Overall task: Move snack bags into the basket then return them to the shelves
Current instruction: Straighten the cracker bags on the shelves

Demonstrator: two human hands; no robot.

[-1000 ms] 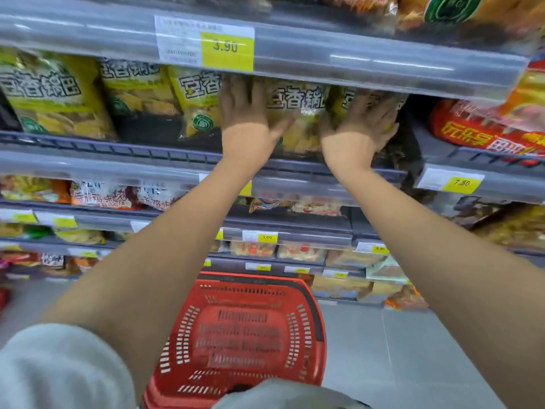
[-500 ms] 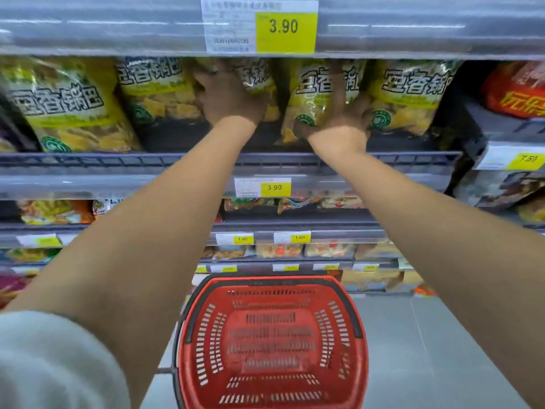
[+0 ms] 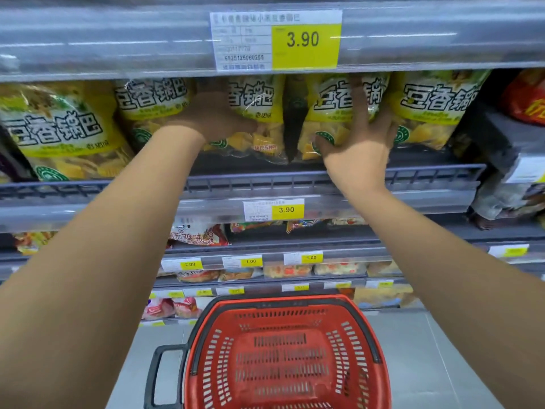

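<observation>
Yellow snack bags stand in a row on the upper shelf (image 3: 295, 184). My left hand (image 3: 212, 116) reaches in at the left edge of one yellow bag (image 3: 256, 101), with the thumb across its front and the fingers hidden behind it. My right hand (image 3: 359, 143) holds the neighbouring yellow bag (image 3: 330, 101): the thumb lies low on its front, one finger points up, and the others wrap its right edge. A red basket (image 3: 295, 302) sits on the floor below my arms with nothing inside it.
More yellow bags (image 3: 59, 128) fill the shelf to the left and another one (image 3: 433, 107) stands to the right. A red bag (image 3: 528, 101) is at the far right. The shelf above (image 3: 118, 39) overhangs closely. Lower shelves hold small snack packs (image 3: 200, 234). The basket's black handle (image 3: 159, 367) sticks out left.
Both hands moved from lying flat on the bag fronts to taking hold of two neighbouring bags. The view shifted right and closer to the shelf.
</observation>
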